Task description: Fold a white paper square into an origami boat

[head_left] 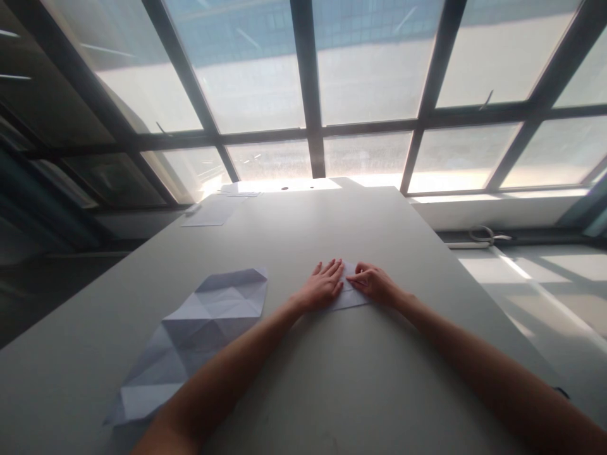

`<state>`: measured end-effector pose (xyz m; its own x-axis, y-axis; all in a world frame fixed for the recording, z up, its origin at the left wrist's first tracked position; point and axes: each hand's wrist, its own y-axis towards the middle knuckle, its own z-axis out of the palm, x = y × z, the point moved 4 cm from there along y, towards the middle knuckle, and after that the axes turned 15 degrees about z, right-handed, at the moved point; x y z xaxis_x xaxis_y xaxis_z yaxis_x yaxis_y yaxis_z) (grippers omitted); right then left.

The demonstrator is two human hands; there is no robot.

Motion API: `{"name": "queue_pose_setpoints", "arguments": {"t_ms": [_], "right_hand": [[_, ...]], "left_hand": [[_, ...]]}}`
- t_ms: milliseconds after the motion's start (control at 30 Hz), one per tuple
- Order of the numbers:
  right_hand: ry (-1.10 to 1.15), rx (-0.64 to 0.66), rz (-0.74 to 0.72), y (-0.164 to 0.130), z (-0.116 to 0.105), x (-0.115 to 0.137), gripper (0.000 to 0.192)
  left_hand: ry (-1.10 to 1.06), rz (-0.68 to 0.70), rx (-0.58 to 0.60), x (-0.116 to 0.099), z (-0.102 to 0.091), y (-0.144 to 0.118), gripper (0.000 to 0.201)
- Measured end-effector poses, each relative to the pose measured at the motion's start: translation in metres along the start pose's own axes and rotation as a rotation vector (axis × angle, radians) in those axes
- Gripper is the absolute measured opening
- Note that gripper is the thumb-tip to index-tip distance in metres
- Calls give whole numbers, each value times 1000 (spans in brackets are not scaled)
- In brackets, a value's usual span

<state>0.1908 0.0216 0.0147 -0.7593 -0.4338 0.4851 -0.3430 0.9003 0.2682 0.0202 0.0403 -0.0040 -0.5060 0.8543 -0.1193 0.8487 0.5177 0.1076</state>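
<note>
A small folded piece of white paper (349,299) lies on the white table in front of me, partly covered by both hands. My left hand (323,285) rests flat on its left side, fingers stretched out and slightly spread. On the paper's right side is my right hand (374,283), its fingers curled and thumb and forefinger drawn together at the paper. Exactly how the fingertips meet the paper is too small to tell. To the left of my left forearm lies a larger creased sheet of paper (203,325), unfolded and uneven, its lower edge partly hidden by that arm.
The white table (303,227) reaches to the big framed windows. Flat papers (213,212) lie at its far left, with a small pale object (192,210) beside them. A coiled cable (482,236) is by the wall, off the table's right side. Sunlight falls on the floor there.
</note>
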Motion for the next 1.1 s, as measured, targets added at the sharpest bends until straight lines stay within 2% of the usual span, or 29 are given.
{"name": "queue_pose_setpoints", "arguments": {"t_ms": [133,233,300,400,467,533,633,733,800,900,1100], "right_hand": [[-42,-13,19,-1,0,0,22],[-78,-24,36,-1,1,0,22],[-115,-38,59,0,0,-1,23],[-182,-61,115,0,-2,-3,24],[-217,-63,146,0,-4,-2,25],[-238,-56,161,-1,-6,-1,25],[-248,-58,158,-2,-7,1,26],[-242,-67,155,-1,-6,0,29],[-220,-67,154,0,-4,-5,34],[-124,-63,152,3,-2,-14,37],[62,-89,139,4,-4,-27,28]], "left_hand": [[1,-79,1,4,3,-1,63],[-26,-121,-61,6,4,-2,64],[-71,-140,-143,7,1,-2,57],[-130,-179,-335,10,-9,-4,48],[-132,-158,-436,10,-17,-4,43],[-118,-101,-473,6,-21,-4,41],[-115,6,-389,-3,-20,-1,42],[-107,107,-171,-13,-12,2,50],[-77,129,-72,-17,-10,1,60],[-39,140,-25,-18,-11,0,67],[-41,154,-11,-19,-15,-2,69]]}}
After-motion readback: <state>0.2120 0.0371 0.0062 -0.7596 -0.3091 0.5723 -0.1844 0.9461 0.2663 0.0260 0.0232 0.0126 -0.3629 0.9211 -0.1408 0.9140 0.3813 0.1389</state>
